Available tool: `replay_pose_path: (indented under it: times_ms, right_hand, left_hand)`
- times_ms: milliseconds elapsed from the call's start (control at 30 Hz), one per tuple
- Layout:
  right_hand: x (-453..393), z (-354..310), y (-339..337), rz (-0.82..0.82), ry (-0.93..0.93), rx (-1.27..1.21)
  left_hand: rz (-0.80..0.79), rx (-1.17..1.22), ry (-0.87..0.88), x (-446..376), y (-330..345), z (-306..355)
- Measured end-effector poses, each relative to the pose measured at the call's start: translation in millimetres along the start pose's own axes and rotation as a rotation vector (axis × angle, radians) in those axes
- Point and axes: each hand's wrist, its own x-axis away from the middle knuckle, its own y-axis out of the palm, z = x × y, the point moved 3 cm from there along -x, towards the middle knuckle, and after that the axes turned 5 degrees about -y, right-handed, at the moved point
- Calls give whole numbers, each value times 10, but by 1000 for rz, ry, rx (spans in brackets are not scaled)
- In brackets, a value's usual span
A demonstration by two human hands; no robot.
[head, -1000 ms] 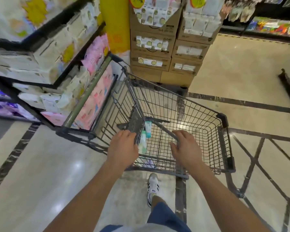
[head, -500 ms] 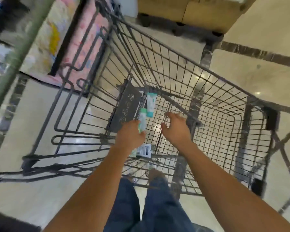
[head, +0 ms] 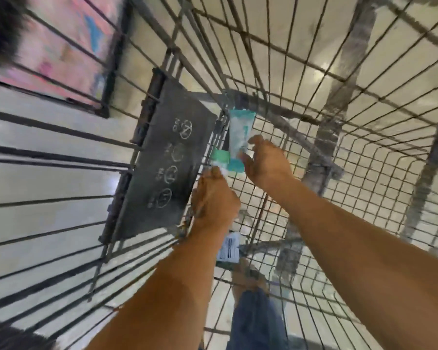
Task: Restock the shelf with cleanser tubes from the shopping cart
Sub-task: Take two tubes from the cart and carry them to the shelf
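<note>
Inside the wire shopping cart (head: 339, 79), thin dark rods cross in a grid. The right hand (head: 266, 164) has its grip pinching a soft, flat cleanser tube (head: 238, 140), pale teal with a crimped top edge, between thumb and fingertips. The left hand (head: 214, 198) has its grip curled round a second tube (head: 219, 157), green-banded; its printed white end (head: 229, 248) shows below the wrist. Just left of both grips hangs a flat dark seat flap (head: 162, 157) with round white symbols, close against the tubes. To the right the mesh floor (head: 352, 178) lies open. Glossy tiles (head: 36, 178) show through.
</note>
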Motion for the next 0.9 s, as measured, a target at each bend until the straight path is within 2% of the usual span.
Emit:
replay_pose_path:
  times_ms: [67,267,433,633,733,833,900]
  right_hand:
    - [-138,-28,125,-5,73,-98]
    - [-330,-7,262,123,228,-304]
    - [-356,157,187,110,243,-219]
    - [10,539,-46,117,275,-293]
    - [252,868,-115,166,344,-436]
    - [461,1152,-152,264,405,-522]
    - [576,1299,-135,287,452,-551]
  left_hand:
    - [3,-39,-8,-86,87,38]
    - [111,-127,-56,-179,243,100]
    - [109,-123,33,-124,321,41]
    - [99,-23,108,-64,401,-44]
    - [151,-56,292,1,446,30]
    - [122,-136,638,85,471,210]
    - [190,-199,843,135,500,262]
